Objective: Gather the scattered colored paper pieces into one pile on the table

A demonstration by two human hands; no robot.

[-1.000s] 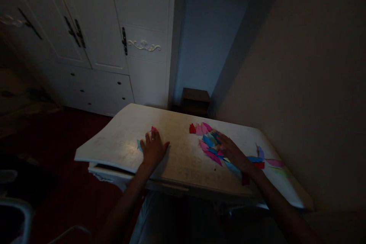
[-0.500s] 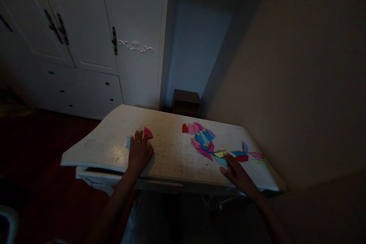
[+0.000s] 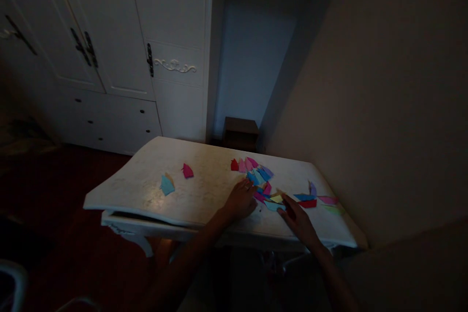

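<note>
Though the light is dim, a cluster of coloured pieces (image 3: 258, 175) shows on the white table (image 3: 212, 170), right of its middle. Left hand (image 3: 240, 201) at the cluster's near left edge, fingers over the pieces; cannot tell whether it grips any. Right hand (image 3: 300, 219): thumb and forefinger slightly apart at the right ends of a yellow piece (image 3: 277, 199) and a pale blue piece (image 3: 274, 206); hold unclear. Farther right, a red piece (image 3: 307, 203) just nearer than a blue piece (image 3: 303, 197). Well left of the cluster, a magenta piece (image 3: 187, 171) and a turquoise piece (image 3: 167, 185).
</note>
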